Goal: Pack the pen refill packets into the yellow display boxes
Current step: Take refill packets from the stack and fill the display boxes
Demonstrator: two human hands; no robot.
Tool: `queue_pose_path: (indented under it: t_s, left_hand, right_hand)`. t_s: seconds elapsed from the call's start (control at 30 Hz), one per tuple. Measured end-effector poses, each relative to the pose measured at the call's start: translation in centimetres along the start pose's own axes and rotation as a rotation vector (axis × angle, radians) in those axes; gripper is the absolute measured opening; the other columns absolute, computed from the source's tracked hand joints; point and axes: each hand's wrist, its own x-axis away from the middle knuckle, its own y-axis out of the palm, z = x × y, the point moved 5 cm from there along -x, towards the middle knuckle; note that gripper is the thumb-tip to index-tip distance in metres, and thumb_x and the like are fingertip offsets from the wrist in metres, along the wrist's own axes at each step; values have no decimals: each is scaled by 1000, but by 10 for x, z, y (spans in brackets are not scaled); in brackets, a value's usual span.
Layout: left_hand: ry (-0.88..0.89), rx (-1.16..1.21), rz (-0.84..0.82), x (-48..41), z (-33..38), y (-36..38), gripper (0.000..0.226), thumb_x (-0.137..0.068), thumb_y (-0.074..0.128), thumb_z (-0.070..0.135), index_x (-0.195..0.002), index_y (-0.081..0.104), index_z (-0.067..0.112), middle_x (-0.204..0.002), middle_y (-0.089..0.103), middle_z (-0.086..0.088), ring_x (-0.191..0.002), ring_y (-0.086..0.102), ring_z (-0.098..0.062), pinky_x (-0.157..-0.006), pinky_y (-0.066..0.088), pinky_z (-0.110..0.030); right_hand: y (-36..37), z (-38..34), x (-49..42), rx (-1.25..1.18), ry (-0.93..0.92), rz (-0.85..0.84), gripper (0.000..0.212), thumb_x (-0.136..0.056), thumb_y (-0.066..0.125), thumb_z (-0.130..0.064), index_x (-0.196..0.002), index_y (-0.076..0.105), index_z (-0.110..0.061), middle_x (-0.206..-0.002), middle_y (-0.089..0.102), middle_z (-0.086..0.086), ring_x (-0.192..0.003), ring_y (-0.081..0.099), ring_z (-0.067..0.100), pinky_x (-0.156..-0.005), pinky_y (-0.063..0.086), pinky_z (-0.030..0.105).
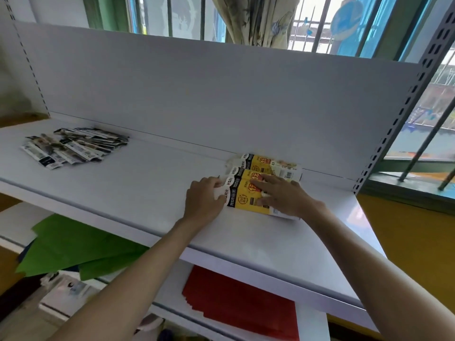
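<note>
Three yellow display boxes lie side by side on the white shelf (147, 183), right of centre. The nearest box (246, 199) is under both hands. My left hand (203, 201) grips its left white end with curled fingers. My right hand (283, 195) presses flat on its top with straight fingers. The middle box (246, 174) and the far box (263, 161) lie behind it, against the back panel. A loose pile of pen refill packets (73, 146) lies at the shelf's far left, well apart from both hands.
A white back panel (197, 89) rises behind the shelf, with a slotted grey upright (394, 134) at the right. Below the shelf edge lie green paper sheets (73, 249) and red paper (241, 303). A barred window (344, 25) is behind.
</note>
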Motion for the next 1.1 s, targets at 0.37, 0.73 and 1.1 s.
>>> queue_pose_path:
  t_s: [0.37,0.73,1.1]
  left_hand:
    - [-73,2,11,-4,-75,-115,27,-88,58,19,-115,62,15,-123,57,-4,-110,54,-18,-91,38,-23]
    - [-253,-302,349,58,-214,-371,31,-89,57,24,-120,59,21,-126,58,-1,-114,52,-15,-86,37,-21]
    - [-301,-252,220,45,-334,-407,32,-89,57,22,-121,58,18,-130,55,-1,-120,49,-15,-91,34,-20]
  right_hand:
    - [-66,-113,-63,-447,-149,317,59,-92,53,-33,-144,31,-17,-150,33,2,-136,31,19,-110,24,29]
    - [-111,-419,-183,-747,-437,332,39,-87,57,-17,-125,56,-8,-124,61,10,-114,56,25,-95,44,31]
    - [-52,-504,-261,-757,-331,178,44,-86,59,-18,-129,53,-12,-123,59,9,-109,57,27,-86,47,33]
